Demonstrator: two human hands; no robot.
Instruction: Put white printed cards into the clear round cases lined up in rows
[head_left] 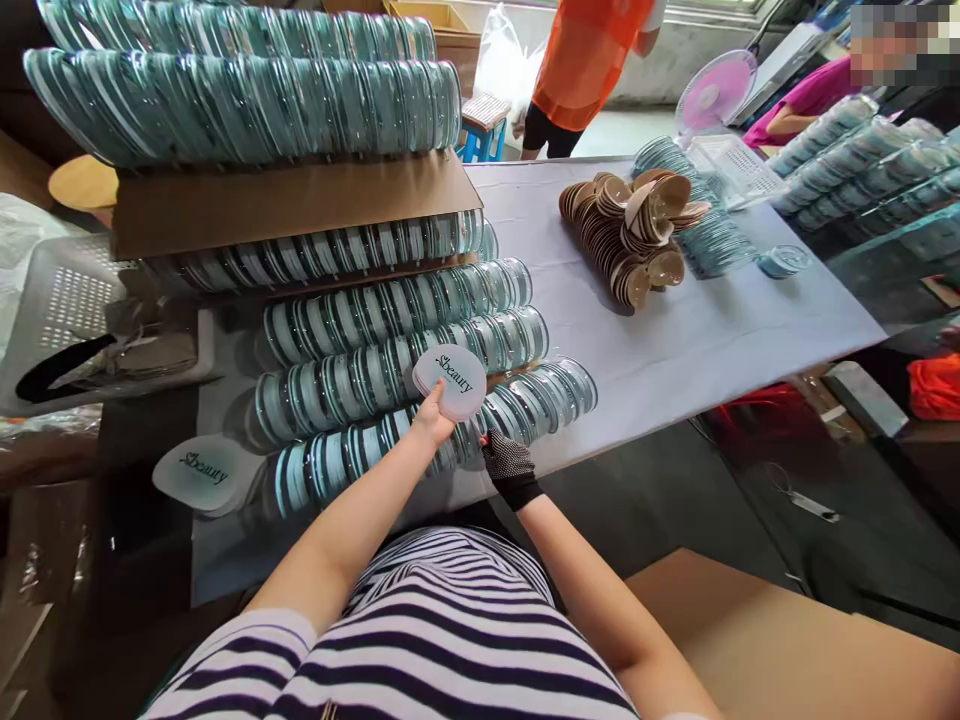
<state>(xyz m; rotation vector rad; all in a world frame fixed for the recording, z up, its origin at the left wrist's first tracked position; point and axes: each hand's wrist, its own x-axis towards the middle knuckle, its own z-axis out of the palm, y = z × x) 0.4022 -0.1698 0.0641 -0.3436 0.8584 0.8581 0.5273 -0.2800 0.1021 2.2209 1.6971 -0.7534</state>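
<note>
My left hand (433, 415) grips a white rounded piece (454, 380) printed "beauty" in dark letters, its thumb on the printed face. It is held over the rows of clear round plastic containers (405, 350). At the front row's near edge is my right hand (510, 462), in a black dotted glove with bare fingertips. Those fingers are curled against the containers; what is in them, if anything, is hidden. Another white printed piece (202, 475) lies at the left end of the table.
More clear containers (247, 110) are stacked on a cardboard sheet (300, 200) at back left. Brown shell-like pieces (634, 235) sit on the white-covered table (720, 345). A grey basket (60, 320) is at left. A person in orange (592, 60) stands beyond; a pink fan (716, 90) is behind.
</note>
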